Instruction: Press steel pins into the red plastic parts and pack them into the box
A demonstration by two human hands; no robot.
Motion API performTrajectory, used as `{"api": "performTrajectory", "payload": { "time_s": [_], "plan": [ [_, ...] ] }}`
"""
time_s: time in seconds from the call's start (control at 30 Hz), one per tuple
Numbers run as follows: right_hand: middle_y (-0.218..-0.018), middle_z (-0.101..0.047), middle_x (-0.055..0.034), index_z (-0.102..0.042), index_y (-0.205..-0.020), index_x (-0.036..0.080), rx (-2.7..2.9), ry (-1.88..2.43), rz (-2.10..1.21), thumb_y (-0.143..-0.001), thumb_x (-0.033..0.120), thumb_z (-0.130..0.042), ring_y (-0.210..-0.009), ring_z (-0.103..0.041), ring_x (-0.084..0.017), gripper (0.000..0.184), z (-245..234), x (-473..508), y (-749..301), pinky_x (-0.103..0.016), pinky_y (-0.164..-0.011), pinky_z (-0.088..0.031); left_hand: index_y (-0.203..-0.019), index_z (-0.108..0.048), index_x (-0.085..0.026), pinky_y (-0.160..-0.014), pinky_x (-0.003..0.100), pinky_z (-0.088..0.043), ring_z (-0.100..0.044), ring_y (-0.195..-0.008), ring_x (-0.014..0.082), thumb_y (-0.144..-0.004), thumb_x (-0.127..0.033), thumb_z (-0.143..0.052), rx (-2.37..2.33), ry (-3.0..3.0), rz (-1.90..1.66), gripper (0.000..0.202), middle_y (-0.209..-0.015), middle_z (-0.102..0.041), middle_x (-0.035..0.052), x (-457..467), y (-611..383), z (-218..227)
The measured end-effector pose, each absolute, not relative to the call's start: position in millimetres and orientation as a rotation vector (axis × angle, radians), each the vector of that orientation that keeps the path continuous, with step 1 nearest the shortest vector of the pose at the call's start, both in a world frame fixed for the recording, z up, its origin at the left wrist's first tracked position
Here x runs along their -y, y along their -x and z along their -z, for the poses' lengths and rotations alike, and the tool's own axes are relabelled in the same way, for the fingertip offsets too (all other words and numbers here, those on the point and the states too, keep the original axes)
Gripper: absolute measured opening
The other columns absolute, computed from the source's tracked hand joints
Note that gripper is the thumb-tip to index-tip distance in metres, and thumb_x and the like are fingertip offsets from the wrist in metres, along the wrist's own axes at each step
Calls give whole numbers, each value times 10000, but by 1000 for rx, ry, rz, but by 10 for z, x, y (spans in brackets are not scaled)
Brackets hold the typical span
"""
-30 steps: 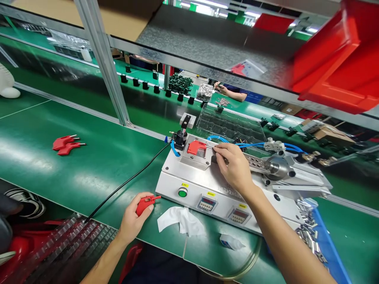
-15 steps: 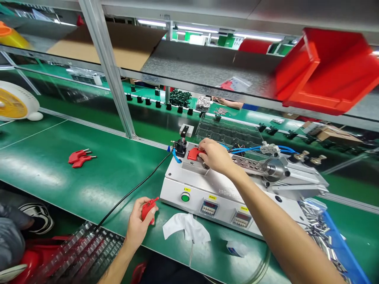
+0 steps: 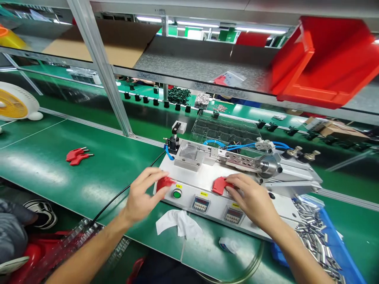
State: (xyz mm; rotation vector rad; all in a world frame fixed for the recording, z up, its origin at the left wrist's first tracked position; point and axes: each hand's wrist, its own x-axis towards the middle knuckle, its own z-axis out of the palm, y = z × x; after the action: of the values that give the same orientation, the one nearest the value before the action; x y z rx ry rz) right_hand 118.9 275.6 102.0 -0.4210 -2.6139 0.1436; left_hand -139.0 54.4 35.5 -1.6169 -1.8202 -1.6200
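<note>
Showing smooth, slightly glossy red plastic: left red piece, right red piece. Looking like matt pale-grey painted metal: machine housing. Gleaming at far right of it, bare polished metal cylinder. Shining glossy all around, smooth green belt. Lying near, crumpled soft white wipe, cloth or paper unclear. Glinting right, shiny metal sleeves. Sitting far, clear glossy plastic tray.

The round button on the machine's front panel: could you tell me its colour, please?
The button is green, clearest in the head view.
</note>
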Motion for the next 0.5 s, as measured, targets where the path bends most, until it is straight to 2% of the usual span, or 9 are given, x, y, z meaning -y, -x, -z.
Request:
{"api": "performTrajectory", "payload": {
  "time_s": [0.1, 0.2, 0.3, 0.37, 0.5],
  "plan": [
    [-1073, -776, -114, -723, -1090, 212, 2605, 487, -138, -1052, 307, -493, -960, -755, -272, 252, -943, -2749, -1277, -394, -798, -635, -1166, -693, -174, -927, 364, -590, -711, -1028, 236, -1010, -242, -653, 1691, 1755, 1336, 175, -1119, -743, 93, -1116, 1489, -892],
    [-1111, -771, -112, -720, -1100, 219, 2562, 455, -173, -1070, 338, -495, -1013, -752, -269, 256, -973, -2675, -1360, -405, -862, -636, -1082, -686, -167, -823, 358, -576, -704, -967, 257, -988, -216, -672, 1976, 1830, 812, 107, -1037, -743, 86, -1598, 1508, -1229],
    [-1118, -767, -95, -720, -1071, 237, 2517, 411, -221, -1071, 327, -531, -1022, -754, -247, 209, -1021, -2562, -1515, -380, -895, -629, -1030, -706, -160, -719, 351, -544, -704, -915, 284, -997, -198, -650, 2146, 1872, 370, 76, -923, -720, 86, -1850, 1477, -1369],
    [-1117, -770, -76, -720, -1080, 252, 2496, 415, -253, -1063, 311, -559, -1012, -759, -237, 172, -1052, -2489, -1659, -363, -900, -627, -1002, -724, -152, -720, 358, -530, -699, -932, 295, -1009, -199, -632, 2145, 1895, 308, 103, -936, -716, 99, -1890, 1465, -1364],
    [-1083, -780, -48, -721, -1072, 276, 2434, 503, -253, -1048, 311, -590, -962, -769, -236, 138, -1084, -2405, -1979, -353, -895, -631, -992, -745, -143, -810, 375, -515, -654, -1015, 286, -1043, -229, -584, 1978, 1887, 389, 190, -1106, -703, 132, -1785, 1509, -1189]
  ]
}}
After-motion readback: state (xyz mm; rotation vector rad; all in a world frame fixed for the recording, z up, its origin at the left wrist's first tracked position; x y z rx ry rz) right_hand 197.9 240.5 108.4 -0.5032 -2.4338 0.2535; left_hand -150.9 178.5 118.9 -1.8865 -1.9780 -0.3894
